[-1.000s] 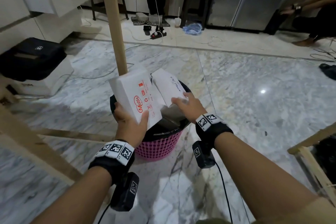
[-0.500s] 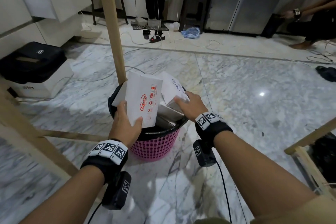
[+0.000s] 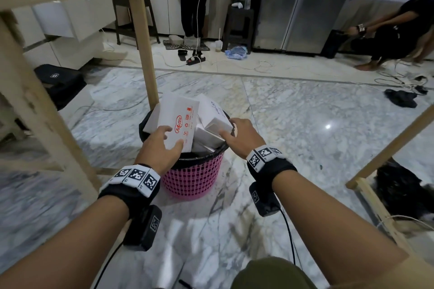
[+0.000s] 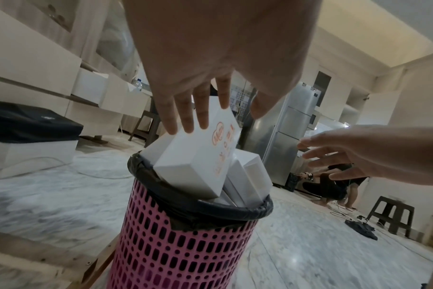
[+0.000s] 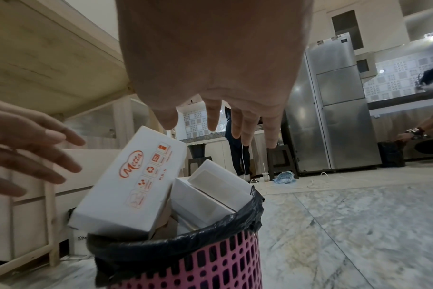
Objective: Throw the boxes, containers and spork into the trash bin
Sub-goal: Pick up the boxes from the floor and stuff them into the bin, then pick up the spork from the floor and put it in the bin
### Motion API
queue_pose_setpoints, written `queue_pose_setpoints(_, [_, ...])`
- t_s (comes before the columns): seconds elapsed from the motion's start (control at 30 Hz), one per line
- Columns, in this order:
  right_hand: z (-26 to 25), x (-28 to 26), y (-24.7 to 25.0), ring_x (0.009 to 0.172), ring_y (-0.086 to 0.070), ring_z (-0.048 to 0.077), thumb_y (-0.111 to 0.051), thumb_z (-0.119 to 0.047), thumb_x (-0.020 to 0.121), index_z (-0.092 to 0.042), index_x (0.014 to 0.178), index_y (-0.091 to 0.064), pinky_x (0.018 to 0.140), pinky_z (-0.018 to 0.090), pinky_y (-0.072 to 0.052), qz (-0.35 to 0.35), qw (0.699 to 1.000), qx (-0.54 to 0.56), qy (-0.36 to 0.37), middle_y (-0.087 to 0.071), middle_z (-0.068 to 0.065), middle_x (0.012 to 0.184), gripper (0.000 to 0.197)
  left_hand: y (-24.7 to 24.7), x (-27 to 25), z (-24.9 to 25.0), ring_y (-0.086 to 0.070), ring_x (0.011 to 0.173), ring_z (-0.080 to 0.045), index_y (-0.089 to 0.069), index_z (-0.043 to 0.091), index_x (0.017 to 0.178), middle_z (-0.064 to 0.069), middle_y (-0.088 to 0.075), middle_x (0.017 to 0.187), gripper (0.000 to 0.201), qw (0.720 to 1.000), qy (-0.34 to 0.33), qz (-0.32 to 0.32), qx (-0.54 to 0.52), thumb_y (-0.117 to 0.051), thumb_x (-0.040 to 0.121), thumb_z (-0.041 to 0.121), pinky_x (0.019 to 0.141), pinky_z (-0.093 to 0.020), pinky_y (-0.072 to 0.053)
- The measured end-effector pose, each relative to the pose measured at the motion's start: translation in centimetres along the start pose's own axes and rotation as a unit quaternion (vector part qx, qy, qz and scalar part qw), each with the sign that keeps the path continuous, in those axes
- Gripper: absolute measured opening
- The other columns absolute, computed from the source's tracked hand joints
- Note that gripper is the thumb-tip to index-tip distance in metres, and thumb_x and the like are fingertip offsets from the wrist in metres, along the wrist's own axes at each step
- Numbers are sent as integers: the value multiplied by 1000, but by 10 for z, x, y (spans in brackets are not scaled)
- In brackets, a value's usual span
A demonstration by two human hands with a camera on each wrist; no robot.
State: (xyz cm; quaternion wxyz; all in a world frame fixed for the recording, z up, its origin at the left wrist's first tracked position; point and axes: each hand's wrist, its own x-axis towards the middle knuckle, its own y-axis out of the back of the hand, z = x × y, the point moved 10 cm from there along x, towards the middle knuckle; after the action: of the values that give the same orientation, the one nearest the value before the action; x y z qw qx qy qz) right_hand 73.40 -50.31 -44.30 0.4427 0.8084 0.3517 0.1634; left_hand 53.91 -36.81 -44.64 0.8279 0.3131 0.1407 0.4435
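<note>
pink perforated plastic trash bin (image 3: 192, 178), black-lined: white cardboard boxes (image 3: 178, 122) protruding; bin bottom hidden | left hand (image 3: 159, 145), right hand (image 3: 242, 136): fingers spread, gripping nothing

White boxes (image 3: 183, 122) in pink bin (image 3: 192, 178)

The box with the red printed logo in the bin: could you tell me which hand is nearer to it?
Left. The left hand hovers open beside the logo box; the right hand is beyond the plain boxes.

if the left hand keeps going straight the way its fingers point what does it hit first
Most likely the white box with red print, standing tilted in the pink trash bin. The left hand has its fingers straight, with their tips right at the box's upper face. Whether they already touch it is unclear.
</note>
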Motion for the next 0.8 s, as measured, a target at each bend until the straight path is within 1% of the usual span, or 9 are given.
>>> queue_pose_setpoints(0.07, [0, -21, 0, 124, -52, 22, -51, -54, 90, -23, 142, -40, 97, 38, -43, -1, 1000, -14, 16, -37, 4, 148, 62, -1, -14, 1, -54, 109, -24, -48, 20, 129, -9, -56, 127, 48, 1000, -15, -17, -7, -60, 86, 36, 90, -34, -47])
queue_pose_setpoints(0.17, [3, -49, -10, 121, -53, 22, -51, -51, 93, -22, 138, -45, 89, 30, -40, -14, 999, -20, 36, -44, 5, 142, 54, -16, -35, -10, -59, 100, -21, -50, 23, 126, -6, -59, 116, 45, 998, -24, -61, -11, -61, 85, 37, 84, -31, -49])
queue_pose_setpoints(0.23, [10, -67, -24, 122, -52, 22, -51, -52, 93, -21, 135, -49, 94, 32, -42, -37, 998, -17, 45, -49, 5, 140, 52, -30, -50, -20, -59, 101, -23, -52, 24, 122, -4, -61, 111, 43, 996, -37, -85, 13, -61, 83, 40, 86, -32, -48])
queue_pose_setpoints(0.3, [23, -82, -43, 127, -50, 19, -51, -54, 93, -22, 137, -48, 102, 38, -43, -57, 997, -18, 44, -50, 2, 143, 55, -43, -64, -32, -60, 99, -23, -53, 23, 123, -4, -63, 108, 45, 992, -53, -103, 48, -61, 82, 43, 87, -34, -49])
queue_pose_setpoints(0.4, [55, -105, -80, 124, -54, 19, -52, -53, 92, -23, 137, -48, 102, 43, -46, -91, 995, -11, 27, -53, 1, 141, 55, -68, -85, -62, -61, 100, -25, -53, 22, 123, -6, -64, 109, 49, 987, -43, -141, 58, -61, 81, 45, 88, -38, -51])
queue_pose_setpoints(0.5, [93, -122, -124, 118, -58, 19, -53, -53, 91, -24, 135, -50, 99, 43, -48, -121, 992, -18, 14, -57, 0, 135, 53, -92, -101, -92, -59, 101, -23, -52, 22, 124, -5, -63, 109, 49, 982, -31, -161, 95, -61, 82, 44, 85, -33, -48])
queue_pose_setpoints(0.6, [128, -138, -173, 110, -61, 17, -54, -53, 90, -25, 131, -54, 96, 42, -50, -161, 986, -34, 6, -62, -2, 126, 50, -113, -122, -121, -57, 105, -21, -49, 22, 129, -2, -60, 116, 53, 975, -9, -193, 111, -58, 82, 44, 88, -32, -45])
queue_pose_setpoints(0.7, [153, -154, -224, 107, -62, 16, -55, -52, 90, -24, 129, -56, 92, 36, -50, -221, 973, -71, 6, -65, -4, 121, 48, -125, -138, -146, -58, 107, -25, -48, 22, 131, -6, -60, 120, 54, 967, 6, -208, 145, -59, 83, 46, 91, -36, -47])
queue_pose_setpoints(0.8, [170, -177, -272, 108, -62, 16, -58, -50, 89, -25, 127, -58, 89, 30, -48, -281, 953, -108, 10, -65, -7, 121, 46, -129, -150, -161, -58, 108, -27, -48, 23, 131, -9, -60, 121, 54, 964, 21, -213, 159, -59, 84, 48, 88, -36, -47])
